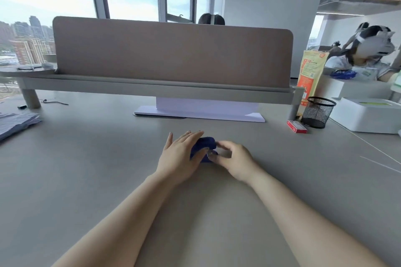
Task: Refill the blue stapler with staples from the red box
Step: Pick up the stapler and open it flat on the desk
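The blue stapler (205,144) sits on the grey desk (86,158) in the middle, mostly covered by both hands. My left hand (181,157) lies flat against its left side, fingers stretched out, thumb on the blue body. My right hand (233,159) curls around its right end, fingertips pinching at a small metal part near the stapler's front. The red box (296,126) lies shut on the desk far to the right, beside a mesh cup, well apart from both hands.
A black mesh pen cup (318,112) and a white box (366,114) stand at the right. A desk divider (171,54) on a raised shelf spans the back, white paper (201,110) under it. Papers (15,123) lie at the left edge. A person sits at the right.
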Available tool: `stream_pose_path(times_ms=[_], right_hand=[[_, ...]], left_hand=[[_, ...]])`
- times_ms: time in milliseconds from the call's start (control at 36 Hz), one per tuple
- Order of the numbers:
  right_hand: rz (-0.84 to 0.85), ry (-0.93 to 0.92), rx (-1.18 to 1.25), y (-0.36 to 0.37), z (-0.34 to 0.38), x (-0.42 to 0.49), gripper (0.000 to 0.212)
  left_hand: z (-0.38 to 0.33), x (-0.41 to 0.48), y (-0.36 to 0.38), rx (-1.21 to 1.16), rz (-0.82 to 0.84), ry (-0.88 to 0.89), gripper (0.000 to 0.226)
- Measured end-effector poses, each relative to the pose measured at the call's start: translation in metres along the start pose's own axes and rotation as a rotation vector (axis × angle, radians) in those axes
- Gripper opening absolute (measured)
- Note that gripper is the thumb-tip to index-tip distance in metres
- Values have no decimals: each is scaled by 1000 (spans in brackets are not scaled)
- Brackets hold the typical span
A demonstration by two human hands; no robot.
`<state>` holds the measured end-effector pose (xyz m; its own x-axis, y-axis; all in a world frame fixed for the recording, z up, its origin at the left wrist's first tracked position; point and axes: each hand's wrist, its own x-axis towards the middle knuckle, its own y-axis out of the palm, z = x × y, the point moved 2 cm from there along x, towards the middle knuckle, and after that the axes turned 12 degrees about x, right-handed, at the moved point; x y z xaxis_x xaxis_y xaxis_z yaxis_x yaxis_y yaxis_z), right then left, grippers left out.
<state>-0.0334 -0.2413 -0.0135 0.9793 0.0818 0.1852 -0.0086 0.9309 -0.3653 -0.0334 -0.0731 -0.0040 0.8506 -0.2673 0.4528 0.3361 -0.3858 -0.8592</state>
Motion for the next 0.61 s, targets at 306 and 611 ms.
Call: stream_pose_path(times_ms=[306, 611], right_hand=[[-48, -18, 87, 0, -4, 3, 24], [13, -42, 150, 0, 2, -2, 10]], left_hand=[[1, 1, 4, -32, -150, 44, 30], [-1, 0, 2, -118, -205, 46, 23]])
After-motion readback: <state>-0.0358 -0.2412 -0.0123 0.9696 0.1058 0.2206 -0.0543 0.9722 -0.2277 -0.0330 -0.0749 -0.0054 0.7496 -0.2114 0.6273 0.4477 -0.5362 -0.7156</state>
